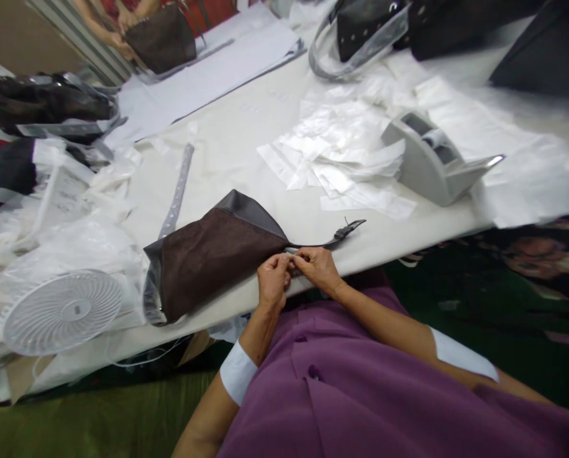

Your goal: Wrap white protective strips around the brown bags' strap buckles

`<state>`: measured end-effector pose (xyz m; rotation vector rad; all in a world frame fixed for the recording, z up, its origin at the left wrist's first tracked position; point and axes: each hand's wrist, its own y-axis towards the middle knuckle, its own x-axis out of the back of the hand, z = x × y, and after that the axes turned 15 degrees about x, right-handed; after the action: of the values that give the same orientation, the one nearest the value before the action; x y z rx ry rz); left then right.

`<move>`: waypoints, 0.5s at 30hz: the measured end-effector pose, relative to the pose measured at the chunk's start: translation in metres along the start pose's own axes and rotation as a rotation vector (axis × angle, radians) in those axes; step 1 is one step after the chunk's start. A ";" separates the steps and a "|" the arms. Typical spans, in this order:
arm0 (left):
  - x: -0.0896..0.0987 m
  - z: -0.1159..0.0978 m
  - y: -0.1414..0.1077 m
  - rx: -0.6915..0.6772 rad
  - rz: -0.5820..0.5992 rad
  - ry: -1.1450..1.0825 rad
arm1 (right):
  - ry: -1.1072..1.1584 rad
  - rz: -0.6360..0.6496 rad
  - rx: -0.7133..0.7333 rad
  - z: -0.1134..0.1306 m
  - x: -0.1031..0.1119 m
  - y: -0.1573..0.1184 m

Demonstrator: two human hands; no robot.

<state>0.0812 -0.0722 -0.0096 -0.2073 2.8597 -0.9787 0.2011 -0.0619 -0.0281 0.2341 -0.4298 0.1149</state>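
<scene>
A dark brown bag [217,254] with black leather-like panels lies on its side along the table's front edge. From its right end a black strap [320,244] with a buckle runs out over the tabletop. At that end my left hand [273,280] is closed in a pinch, close against the bag. My right hand [320,268] meets it from the right, its fingertips pressed together too. A small pale grey bit shows between the two hands, but the fingers hide most of it.
A grey tape dispenser [432,159] stands right, beside piled white strips [342,152]. A white fan [65,312] and crumpled plastic are at left. A studded strap [177,191] lies behind the bag. Across the table, another person's hands [125,38] hold a brown bag [163,39].
</scene>
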 end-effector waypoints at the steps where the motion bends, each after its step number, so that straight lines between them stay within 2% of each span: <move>1: 0.002 0.000 -0.001 -0.027 0.007 0.039 | 0.021 -0.009 -0.023 0.000 0.001 0.001; 4: 0.009 -0.003 -0.008 -0.155 -0.049 0.244 | 0.054 -0.022 -0.067 0.000 0.006 0.002; 7: 0.013 -0.009 -0.015 -0.384 -0.177 0.518 | 0.082 -0.015 -0.083 0.000 0.010 0.003; 9: 0.014 -0.011 -0.015 -0.495 -0.173 0.661 | 0.095 -0.006 -0.074 -0.001 0.010 0.002; 12: 0.018 -0.015 -0.008 -0.530 -0.108 0.810 | 0.104 -0.007 -0.037 -0.006 0.006 0.000; 15: 0.024 -0.024 0.000 -0.463 -0.090 0.900 | 0.105 -0.007 0.008 -0.010 0.000 0.000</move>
<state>0.0545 -0.0620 0.0081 0.1121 3.9074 -0.4463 0.2053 -0.0590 -0.0368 0.2367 -0.3240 0.1221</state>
